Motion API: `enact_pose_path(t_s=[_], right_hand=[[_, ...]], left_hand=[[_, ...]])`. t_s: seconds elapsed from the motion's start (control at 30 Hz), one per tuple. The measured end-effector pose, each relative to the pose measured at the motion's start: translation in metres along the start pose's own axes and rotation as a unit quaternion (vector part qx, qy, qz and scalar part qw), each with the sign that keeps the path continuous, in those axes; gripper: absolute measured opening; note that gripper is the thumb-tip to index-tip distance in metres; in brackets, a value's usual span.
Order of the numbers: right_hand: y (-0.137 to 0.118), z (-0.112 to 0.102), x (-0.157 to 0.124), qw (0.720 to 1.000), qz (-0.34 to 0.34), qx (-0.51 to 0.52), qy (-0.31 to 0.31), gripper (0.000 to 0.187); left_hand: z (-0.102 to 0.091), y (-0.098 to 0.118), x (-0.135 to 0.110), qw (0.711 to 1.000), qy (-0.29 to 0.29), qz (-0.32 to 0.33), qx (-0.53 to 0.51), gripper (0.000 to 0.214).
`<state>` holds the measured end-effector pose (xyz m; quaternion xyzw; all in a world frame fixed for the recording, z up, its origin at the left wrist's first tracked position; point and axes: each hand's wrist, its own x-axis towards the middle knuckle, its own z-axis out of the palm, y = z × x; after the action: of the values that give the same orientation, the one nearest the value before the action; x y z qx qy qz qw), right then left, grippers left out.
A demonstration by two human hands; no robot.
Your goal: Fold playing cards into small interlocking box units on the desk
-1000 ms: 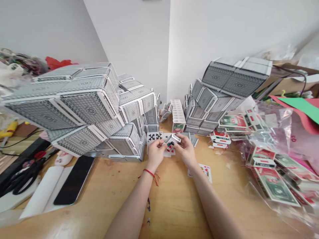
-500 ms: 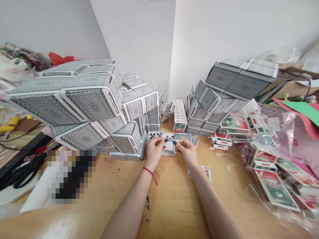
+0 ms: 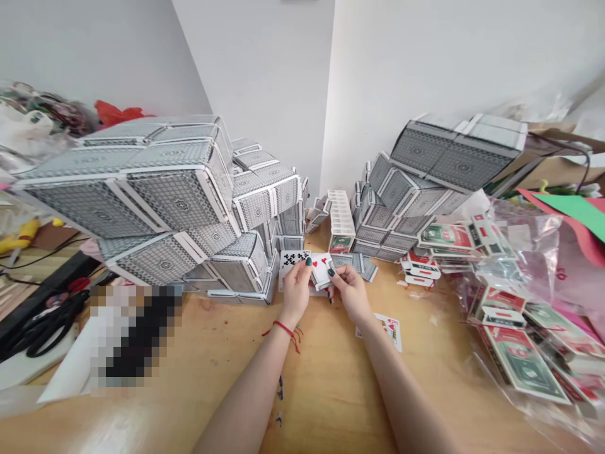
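Between my two hands is a playing card [image 3: 322, 271] with red hearts showing on its face. My left hand [image 3: 296, 291] pinches its left side, the thumb with a dark green nail on top. On the right edge, my right hand [image 3: 352, 292] grips the same card with thumb and fingers. A black-suited card [image 3: 293, 257] lies face up just behind my left hand. Grey-backed cards [image 3: 363, 265] lie behind my right hand. Under my right wrist is a face-up picture card [image 3: 392, 333], partly covered.
Tall structures of grey-backed cards stand at left [image 3: 179, 202] and right [image 3: 416, 202]. Between them is a row of card boxes [image 3: 341, 217]. More card boxes [image 3: 524, 362] lie in clear plastic at right. Black-handled scissors [image 3: 57, 328] lie at far left.
The card in my hands has turned from a face with black pips to one with red hearts and tilted. My hands have shifted slightly toward me.
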<state>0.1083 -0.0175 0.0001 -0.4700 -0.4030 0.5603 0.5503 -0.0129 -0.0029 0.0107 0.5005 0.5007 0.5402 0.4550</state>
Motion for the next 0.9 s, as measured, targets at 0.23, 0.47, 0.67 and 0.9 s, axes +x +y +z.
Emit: enact_pose_path(t_s=[0.23, 0.47, 0.67, 0.9], right_hand=[[0.003, 0.010, -0.003, 0.994, 0.028, 0.086, -0.055, 0.033], [0.002, 0.021, -0.008, 0.991, 0.028, 0.105, -0.075, 0.035], [0.001, 0.024, -0.011, 0.988, 0.064, 0.116, -0.084, 0.024], [0.001, 0.023, -0.010, 0.990, 0.067, 0.107, -0.067, 0.019]], left_hand=[[0.004, -0.007, -0.002, 0.993, 0.028, 0.047, 0.100, 0.024], [0.004, -0.001, -0.007, 0.976, 0.093, 0.071, 0.183, 0.020], [-0.002, 0.000, -0.009, 0.981, 0.083, 0.085, 0.153, 0.020], [0.001, 0.003, -0.010, 0.990, 0.038, 0.092, 0.100, 0.022]])
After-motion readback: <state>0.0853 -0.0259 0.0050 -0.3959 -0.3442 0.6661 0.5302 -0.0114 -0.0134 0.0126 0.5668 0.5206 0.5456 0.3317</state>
